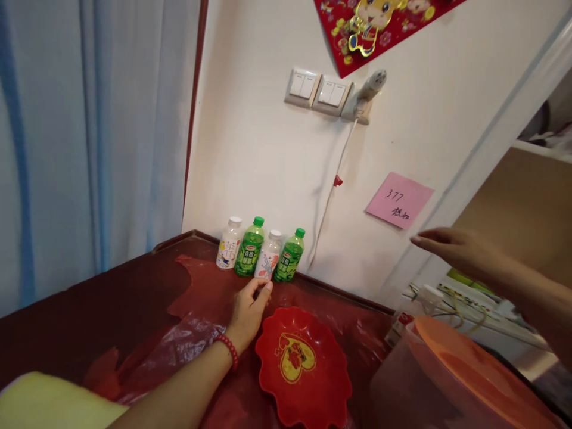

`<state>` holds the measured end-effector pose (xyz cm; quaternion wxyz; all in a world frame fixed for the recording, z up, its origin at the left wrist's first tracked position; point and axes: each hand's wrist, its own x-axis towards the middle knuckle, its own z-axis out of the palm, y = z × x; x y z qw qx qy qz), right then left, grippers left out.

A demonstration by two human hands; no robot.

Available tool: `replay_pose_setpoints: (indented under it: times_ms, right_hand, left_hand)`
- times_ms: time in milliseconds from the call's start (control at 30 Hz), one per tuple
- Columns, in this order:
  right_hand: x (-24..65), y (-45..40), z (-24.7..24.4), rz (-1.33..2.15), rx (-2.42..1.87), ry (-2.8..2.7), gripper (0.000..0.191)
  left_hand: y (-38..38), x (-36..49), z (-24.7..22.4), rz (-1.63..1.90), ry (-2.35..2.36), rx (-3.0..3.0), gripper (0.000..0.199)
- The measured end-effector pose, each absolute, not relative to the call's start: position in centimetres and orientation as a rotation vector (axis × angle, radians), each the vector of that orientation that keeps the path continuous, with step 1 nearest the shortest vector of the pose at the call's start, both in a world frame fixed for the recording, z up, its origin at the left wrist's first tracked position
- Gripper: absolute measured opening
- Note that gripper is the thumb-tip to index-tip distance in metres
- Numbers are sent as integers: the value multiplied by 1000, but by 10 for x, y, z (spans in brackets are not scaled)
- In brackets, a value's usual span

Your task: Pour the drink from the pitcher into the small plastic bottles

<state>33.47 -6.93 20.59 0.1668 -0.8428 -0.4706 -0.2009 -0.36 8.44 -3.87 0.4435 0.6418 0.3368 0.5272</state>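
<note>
My left hand (251, 308), with a red bead bracelet (227, 347) at its wrist, is over the dark red table just in front of the bottles. Its fingers are loosely curled with a gap by the thumb, and I make out nothing held. The fingertips are nearest the white-capped bottle with a pink pattern (268, 259); whether they touch it I cannot tell. Beside it stand two green-capped bottles (249, 250) (289, 259) and another white-capped bottle (229, 247), all upright against the wall. My right hand (442, 241) is raised at the right, fingers stretched out, holding nothing.
A red scalloped plate (328, 387) lies right of my left forearm. At the lower right is a tub with an orange lid (473, 369). A white cable (328, 205) hangs from the wall socket, left of a pink note (399, 199). A blue-white curtain (125, 131) hangs left.
</note>
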Motion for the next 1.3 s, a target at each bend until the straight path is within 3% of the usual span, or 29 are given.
replay_pose_setpoints:
  times_ms: [133,267,500,633,833,1133,1200,1300]
  right_hand:
    - [254,-19,208,-400,-2331,-1554,37]
    - [203,33,176,-348,-2261,-1845,44]
    - [178,108,132,-306,-2257,-1916,59]
    - [179,131,123,-244,-2303,-1937,49]
    - [179,123,123,-273,-2383,-1851,25]
    - [165,64,173,-393,-2309,-1817,25]
    - [155,45,184,-400,-2245,-1852,25]
    - [135,18,193,-384,-2140,-1919,24]
  left_hand:
    - [86,-5,-39,1332,827,1563,37]
    - [88,-6,-39,1365,825,1528,37]
    - [87,-5,-36,1382,836,1497,35]
    - [86,-5,-34,1379,840,1478,35]
    - [87,-6,-33,1387,836,1462,36]
    - [88,-6,-15,1558,799,1563,29]
    - [85,-6,-2,1580,779,1689,37]
    - [76,-6,18,1552,824,1927,67]
